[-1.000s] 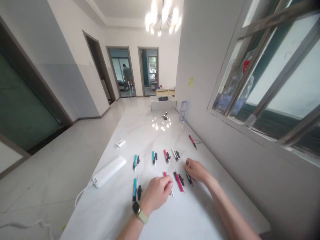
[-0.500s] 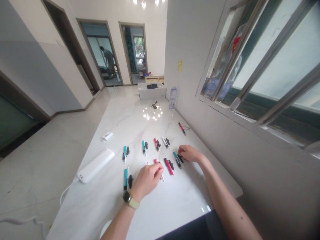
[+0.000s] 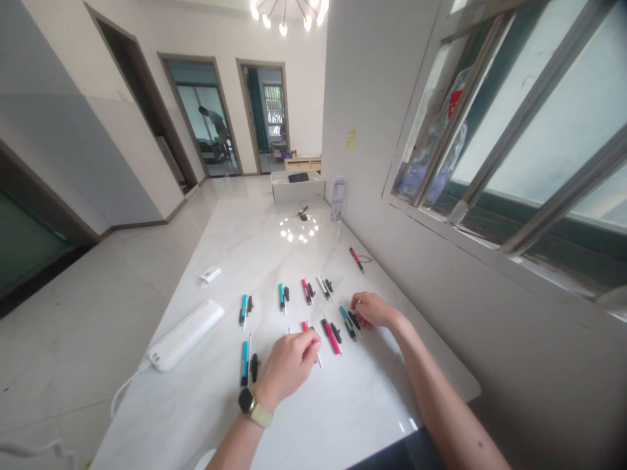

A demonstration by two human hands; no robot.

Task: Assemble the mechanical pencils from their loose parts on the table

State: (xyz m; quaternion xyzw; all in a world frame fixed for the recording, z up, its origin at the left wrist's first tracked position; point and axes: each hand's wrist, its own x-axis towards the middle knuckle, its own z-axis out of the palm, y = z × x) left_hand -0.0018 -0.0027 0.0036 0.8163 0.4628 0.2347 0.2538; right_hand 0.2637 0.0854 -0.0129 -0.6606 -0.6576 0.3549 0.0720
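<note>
My left hand (image 3: 290,363) is closed, thumb and fingers together, over a pink pen barrel (image 3: 305,326) and a white refill; what its fingertips hold is hidden. My right hand (image 3: 373,309) has its fingers curled down beside a teal-and-black pen barrel (image 3: 347,322) and a black clip piece (image 3: 354,320); I cannot make out what is in them. Between the hands lies a pink pen barrel (image 3: 330,335) with a black clip piece (image 3: 336,332). Left of my left hand are a teal barrel (image 3: 245,362) and a black clip piece (image 3: 254,367).
Farther back lie sets with teal barrels (image 3: 281,297), a pink barrel (image 3: 306,291) and a white one (image 3: 322,286). A pink pen (image 3: 356,258) lies near the wall. A power strip (image 3: 187,334), white adapter (image 3: 209,275), keys (image 3: 302,214), bottle (image 3: 337,200) and box (image 3: 296,189) stand around.
The camera view has tilted up slightly, so the table sits lower in the picture. Both hands stay at nearly the same spots among the pen parts.
</note>
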